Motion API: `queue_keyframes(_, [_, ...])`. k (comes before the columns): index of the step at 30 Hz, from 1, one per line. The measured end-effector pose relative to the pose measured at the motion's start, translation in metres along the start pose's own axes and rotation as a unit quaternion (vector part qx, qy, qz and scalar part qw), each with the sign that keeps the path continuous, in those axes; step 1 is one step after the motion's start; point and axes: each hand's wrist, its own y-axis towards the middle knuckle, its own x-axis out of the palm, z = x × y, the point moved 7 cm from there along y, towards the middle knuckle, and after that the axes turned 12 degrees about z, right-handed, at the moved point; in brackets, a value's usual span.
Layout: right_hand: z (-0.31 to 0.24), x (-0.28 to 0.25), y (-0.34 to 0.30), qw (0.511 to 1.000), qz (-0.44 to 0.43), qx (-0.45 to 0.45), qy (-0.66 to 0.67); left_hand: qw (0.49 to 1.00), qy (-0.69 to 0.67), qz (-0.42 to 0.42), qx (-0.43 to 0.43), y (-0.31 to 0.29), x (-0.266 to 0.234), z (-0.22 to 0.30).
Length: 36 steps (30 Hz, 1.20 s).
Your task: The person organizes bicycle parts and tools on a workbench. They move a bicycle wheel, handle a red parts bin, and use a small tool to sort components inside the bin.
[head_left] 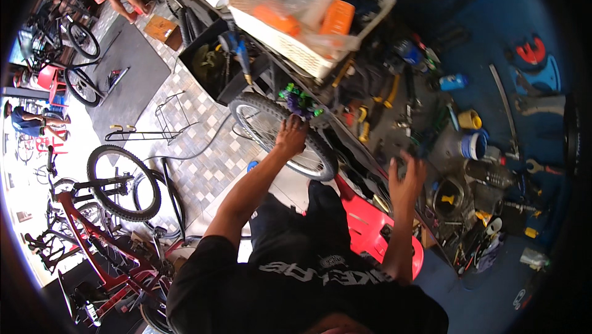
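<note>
A bicycle wheel (253, 117) with a knobby black tyre and silver rim stands tilted against the front of the workbench. My left hand (291, 135) lies over the tyre's bench side, its fingers bent onto it; their undersides are hidden. Just beyond those fingertips is a small purple-and-green object (298, 99) whose kind I cannot make out. My right hand (407, 177) hovers at the bench's near edge with fingers apart and nothing in them. Tools and small parts are spread beyond it, among them a wrench (542, 165) farther right.
A cream plastic crate (277, 38) with plastic bags and orange items sits on the bench. Below my right forearm is a red chair (364, 226). A red bicycle (92, 241) and another wheel (123, 183) are at left. Two other people are farther off.
</note>
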Motion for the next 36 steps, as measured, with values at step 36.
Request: queue_keyframes(36, [0.051, 0.766, -0.144, 0.644, -0.156, 0.676, 0.321, 0.983, -0.018, 0.042, 0.178, -0.239, 0.010, -0.304])
